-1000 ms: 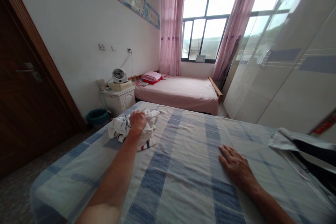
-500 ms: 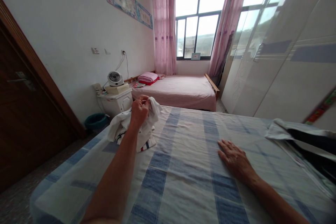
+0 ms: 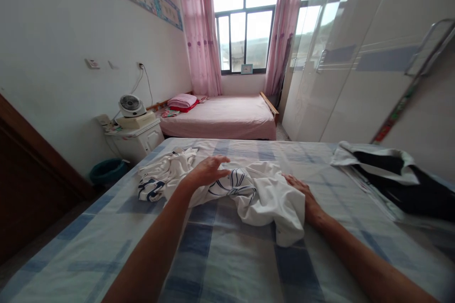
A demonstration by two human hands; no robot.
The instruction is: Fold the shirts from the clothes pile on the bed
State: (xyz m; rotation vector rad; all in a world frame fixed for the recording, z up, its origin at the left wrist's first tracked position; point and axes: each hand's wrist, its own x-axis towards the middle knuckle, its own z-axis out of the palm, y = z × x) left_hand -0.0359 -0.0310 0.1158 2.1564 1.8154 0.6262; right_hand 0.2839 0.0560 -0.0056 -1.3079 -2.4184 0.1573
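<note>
A crumpled white garment with dark line markings (image 3: 265, 206) lies across the middle of the bed (image 3: 245, 265), which has a blue-and-white plaid sheet. Over its left part is my left hand (image 3: 208, 171), with thumb and fingers apart; whether it touches the cloth I cannot tell. My right hand (image 3: 302, 194) rests at the garment's right edge, fingers stretched out and partly behind the fabric. Left of my left hand, more bunched white cloth with navy markings (image 3: 159, 177) lies on the sheet; whether it joins the middle garment is unclear.
Black and white clothes (image 3: 387, 165) lie at the bed's right side. Beyond stands a pink-covered bed (image 3: 220, 116). A small fan (image 3: 131, 105) sits on a white nightstand (image 3: 142, 139), with a bin (image 3: 108, 171) beside it. A glossy wardrobe (image 3: 341, 94) lines the right.
My left hand has let go of the white cloth and moved right. The white garment now lies spread between my hands. The view has turned somewhat right.
</note>
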